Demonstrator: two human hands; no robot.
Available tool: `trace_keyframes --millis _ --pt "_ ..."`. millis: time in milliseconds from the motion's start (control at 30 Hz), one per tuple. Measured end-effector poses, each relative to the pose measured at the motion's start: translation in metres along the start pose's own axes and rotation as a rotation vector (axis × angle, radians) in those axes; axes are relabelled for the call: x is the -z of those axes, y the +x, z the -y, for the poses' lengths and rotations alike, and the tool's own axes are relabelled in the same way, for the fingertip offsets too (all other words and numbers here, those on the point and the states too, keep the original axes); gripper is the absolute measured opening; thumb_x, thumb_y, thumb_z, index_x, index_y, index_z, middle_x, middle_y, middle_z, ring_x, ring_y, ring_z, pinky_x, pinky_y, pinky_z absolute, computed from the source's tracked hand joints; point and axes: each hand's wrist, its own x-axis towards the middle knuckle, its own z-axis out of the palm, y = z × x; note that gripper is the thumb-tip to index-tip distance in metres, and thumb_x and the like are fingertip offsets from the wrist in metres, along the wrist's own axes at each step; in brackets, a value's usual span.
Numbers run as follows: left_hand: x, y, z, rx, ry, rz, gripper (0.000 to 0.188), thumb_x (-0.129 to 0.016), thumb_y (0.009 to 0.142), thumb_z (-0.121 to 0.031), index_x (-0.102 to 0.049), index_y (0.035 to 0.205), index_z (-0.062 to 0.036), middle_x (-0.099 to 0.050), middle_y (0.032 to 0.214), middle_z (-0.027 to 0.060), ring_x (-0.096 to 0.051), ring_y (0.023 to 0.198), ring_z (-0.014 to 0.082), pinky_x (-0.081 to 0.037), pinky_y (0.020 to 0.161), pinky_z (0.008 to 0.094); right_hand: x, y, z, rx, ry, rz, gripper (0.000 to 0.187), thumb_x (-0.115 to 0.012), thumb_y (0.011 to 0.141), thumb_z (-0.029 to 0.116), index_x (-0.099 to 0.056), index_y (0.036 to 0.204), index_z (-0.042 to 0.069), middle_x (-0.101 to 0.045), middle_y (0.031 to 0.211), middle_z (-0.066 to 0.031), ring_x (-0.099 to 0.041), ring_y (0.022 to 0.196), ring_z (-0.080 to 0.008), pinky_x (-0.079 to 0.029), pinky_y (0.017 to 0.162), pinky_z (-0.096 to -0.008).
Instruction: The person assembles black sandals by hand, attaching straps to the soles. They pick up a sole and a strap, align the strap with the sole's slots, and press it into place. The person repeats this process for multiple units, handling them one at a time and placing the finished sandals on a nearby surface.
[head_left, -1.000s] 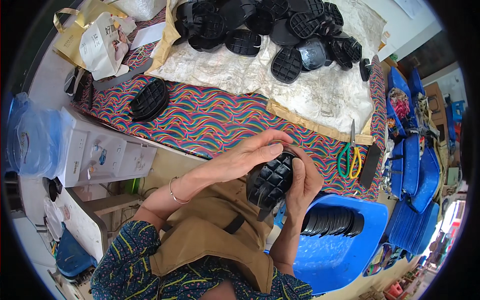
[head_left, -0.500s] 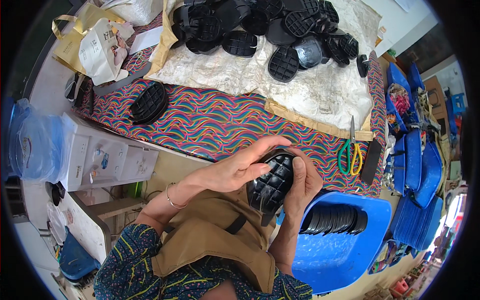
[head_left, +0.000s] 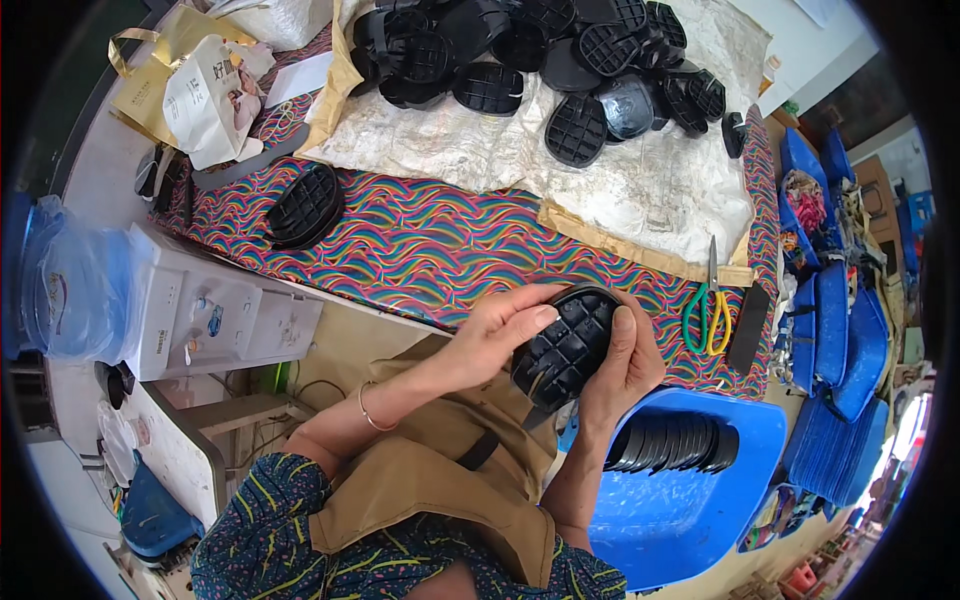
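Black sole: I see this sole (head_left: 566,345) held in front of the brown apron (head_left: 425,492), near the counter (head_left: 440,235); its back is hidden from me.
Left hand: this hand (head_left: 500,335) pinches the sole's upper left edge; some fingers are tucked behind.
Right hand: this hand (head_left: 628,360) grips the right side, thumb in front, other fingers mostly hidden.
Pile: black soles (head_left: 575,130), jumbled, cut off at the top.
Blue tub: the right forearm hides part of this tub (head_left: 650,525).
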Motion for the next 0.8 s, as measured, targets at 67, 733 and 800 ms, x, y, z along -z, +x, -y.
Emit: trace_keyframes --millis 67,733,800 --pt "-0.008 0.000 -0.004 -0.045 0.102 -0.036 0.039 -0.050 0.103 -0.018 -0.053 0.134 0.0055 -0.065 0.115 0.0066 -0.058 0.103 0.0086 -0.048 0.090 0.0257 -0.003 -0.002 0.001 -0.031 0.004 -0.028 0.029 -0.054 0.102 0.018 -0.068 0.105 -0.007 -0.070 0.096 -0.0096 -0.062 0.087 -0.0138 -0.049 0.082 -0.0277" --pt "0.010 0.006 -0.013 -0.072 0.084 0.345 0.059 -0.044 0.098 -0.002 -0.022 0.152 0.0032 -0.040 0.150 0.0184 -0.040 0.138 0.0239 -0.031 0.113 0.0345 0.001 0.004 0.003 0.108 -0.085 -0.098 0.028 -0.055 0.101 0.017 -0.068 0.109 -0.007 -0.071 0.093 -0.0097 -0.062 0.083 -0.0125 -0.051 0.077 -0.0262" --pt "0.009 0.006 0.000 -0.196 0.334 0.272 0.065 -0.045 0.094 0.003 -0.020 0.153 0.0020 -0.038 0.152 0.0176 -0.039 0.139 0.0242 -0.029 0.114 0.0343 -0.001 0.004 0.004 0.114 -0.107 -0.093 0.028 -0.055 0.101 0.017 -0.068 0.109 -0.007 -0.071 0.093 -0.0098 -0.062 0.083 -0.0127 -0.051 0.077 -0.0263"
